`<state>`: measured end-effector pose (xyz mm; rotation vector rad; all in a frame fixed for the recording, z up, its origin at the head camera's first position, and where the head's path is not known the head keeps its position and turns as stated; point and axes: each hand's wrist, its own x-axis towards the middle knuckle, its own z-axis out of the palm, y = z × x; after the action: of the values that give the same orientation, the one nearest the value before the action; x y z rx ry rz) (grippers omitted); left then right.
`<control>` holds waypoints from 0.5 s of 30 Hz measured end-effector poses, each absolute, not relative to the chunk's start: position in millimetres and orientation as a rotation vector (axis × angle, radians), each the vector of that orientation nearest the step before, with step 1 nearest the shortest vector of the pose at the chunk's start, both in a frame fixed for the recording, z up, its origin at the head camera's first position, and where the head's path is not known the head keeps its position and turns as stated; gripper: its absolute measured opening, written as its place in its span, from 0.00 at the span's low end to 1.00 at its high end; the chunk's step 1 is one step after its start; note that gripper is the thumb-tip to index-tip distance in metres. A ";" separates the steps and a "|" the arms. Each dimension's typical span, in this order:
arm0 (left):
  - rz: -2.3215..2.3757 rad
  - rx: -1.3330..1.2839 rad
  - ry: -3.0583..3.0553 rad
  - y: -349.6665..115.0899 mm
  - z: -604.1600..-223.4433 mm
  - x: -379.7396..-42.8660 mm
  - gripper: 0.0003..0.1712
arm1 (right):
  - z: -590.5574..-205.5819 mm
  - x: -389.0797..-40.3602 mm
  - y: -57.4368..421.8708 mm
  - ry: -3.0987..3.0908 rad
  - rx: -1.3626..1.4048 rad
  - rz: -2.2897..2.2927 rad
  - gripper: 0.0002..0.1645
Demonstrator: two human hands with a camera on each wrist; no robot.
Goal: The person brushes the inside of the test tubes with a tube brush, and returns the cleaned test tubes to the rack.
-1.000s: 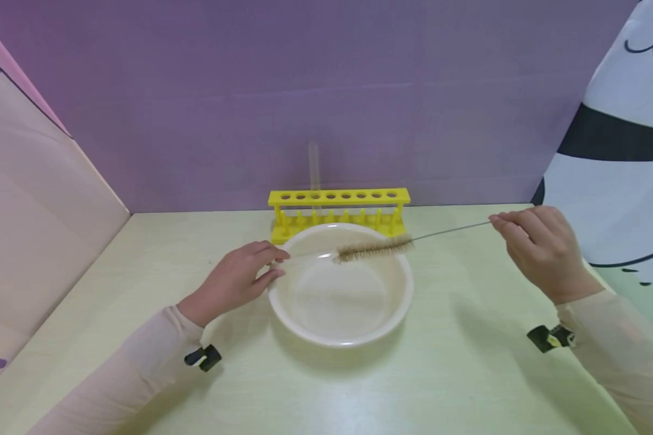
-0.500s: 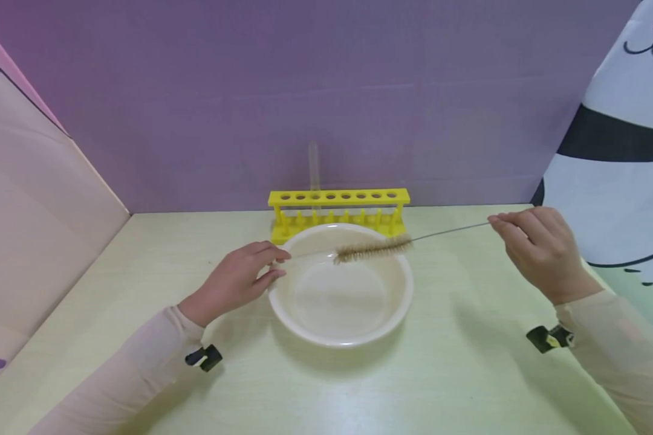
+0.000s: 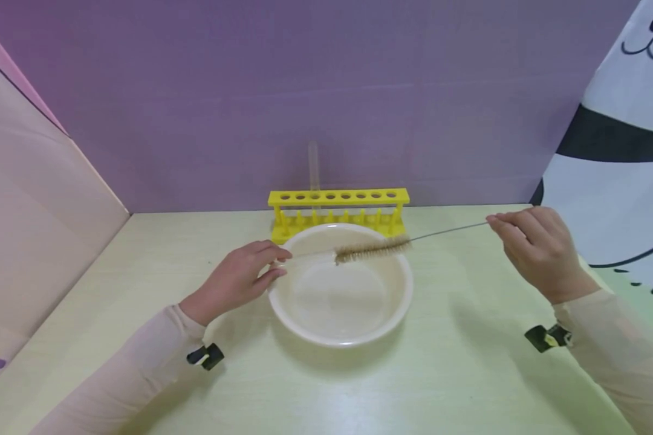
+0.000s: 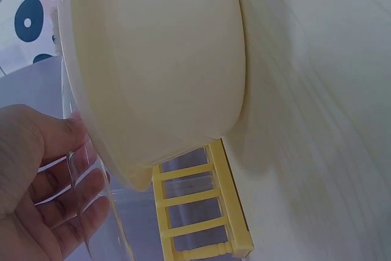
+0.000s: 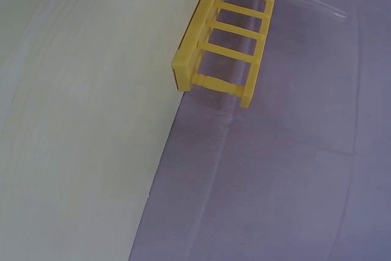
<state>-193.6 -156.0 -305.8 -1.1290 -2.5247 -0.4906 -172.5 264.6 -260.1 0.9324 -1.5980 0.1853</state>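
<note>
Fingers at left (image 3: 265, 249) hold a clear tube (image 4: 113, 236); right fingers (image 3: 506, 228) pinch a bristly brush's (image 3: 371, 249) wire (image 3: 448, 231).

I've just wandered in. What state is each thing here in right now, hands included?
Left hand: pinching the held tube.
Right hand: pinching the wire handle of the brush.
Held tube: sideways, above the basin.
Brush: sideways; whether its tip is inside the held tube is unclear.
Basin: upright, contents unclear.
Rack: upright behind the basin.
Standing tube: upright in the rack.
</note>
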 end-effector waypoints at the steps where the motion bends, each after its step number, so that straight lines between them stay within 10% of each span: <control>1: -0.492 -1.134 -2.518 -156.0 -306.1 -193.8 0.16 | -260.2 -172.7 264.5 -1.594 0.932 0.186 0.17; 15: -0.528 -1.159 -2.491 -154.3 -306.9 -195.6 0.17 | -268.0 -177.4 268.9 -1.609 0.913 0.194 0.16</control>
<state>-195.6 -154.3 -306.9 -1.1586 -2.4911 -0.5283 -177.4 268.9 -268.0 0.9128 -1.6086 0.1938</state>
